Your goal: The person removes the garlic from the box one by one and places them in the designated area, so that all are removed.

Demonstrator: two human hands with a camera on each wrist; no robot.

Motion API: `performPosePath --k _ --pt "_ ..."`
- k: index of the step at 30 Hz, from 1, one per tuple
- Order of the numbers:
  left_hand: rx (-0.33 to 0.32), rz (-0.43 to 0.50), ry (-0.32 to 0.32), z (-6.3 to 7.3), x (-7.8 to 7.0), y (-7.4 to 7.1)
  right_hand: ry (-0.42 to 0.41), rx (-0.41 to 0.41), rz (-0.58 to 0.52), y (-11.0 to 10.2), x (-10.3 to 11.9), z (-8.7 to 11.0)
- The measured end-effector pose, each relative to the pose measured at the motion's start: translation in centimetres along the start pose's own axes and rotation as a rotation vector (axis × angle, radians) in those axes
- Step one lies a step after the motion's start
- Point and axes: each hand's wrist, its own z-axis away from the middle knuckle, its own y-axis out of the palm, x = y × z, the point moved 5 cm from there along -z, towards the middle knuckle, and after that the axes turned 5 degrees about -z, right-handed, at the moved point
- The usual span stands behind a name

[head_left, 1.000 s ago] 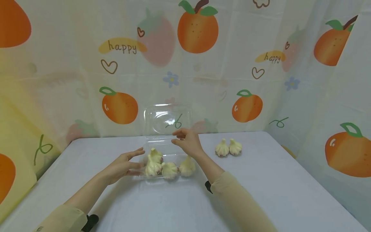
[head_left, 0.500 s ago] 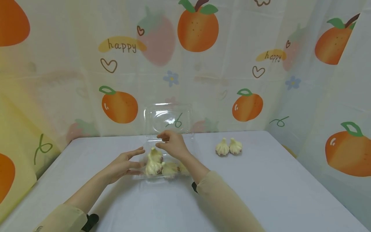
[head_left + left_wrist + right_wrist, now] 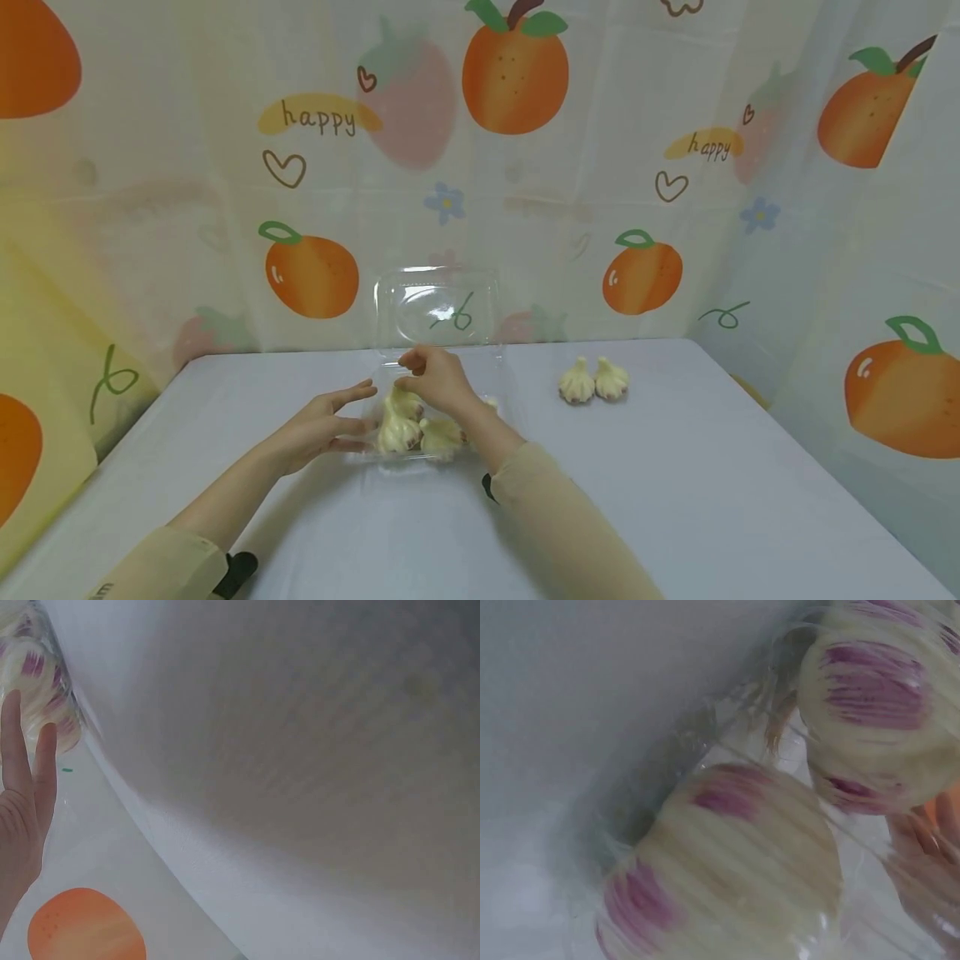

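I am facing a pale curtain [image 3: 555,175] that is hanging behind a white table [image 3: 720,500] and along both its sides. On it, bright oranges [image 3: 515,79] are standing out, while pink strawberries [image 3: 411,112] are showing more faintly. The word "happy" [image 3: 318,116] is running over two yellow patches [image 3: 704,142], and a brown heart [image 3: 285,170] is sitting below each. Blue flowers [image 3: 445,204] are lying right of these hearts, green squiggles [image 3: 725,316] are curling near the table's edges, and yellow is tinting the curtain on my left.
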Motion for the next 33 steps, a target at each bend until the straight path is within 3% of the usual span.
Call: performPosePath --k 26,33 --pt "0.002 -0.024 0.004 0.0 0.3 -0.2 0.055 0.047 0.000 1.5 -1.3 -0.2" --pt "-0.006 -0.007 0.006 -0.1 0.5 -0.3 0.035 0.060 0.075 1.8 -1.3 -0.4"
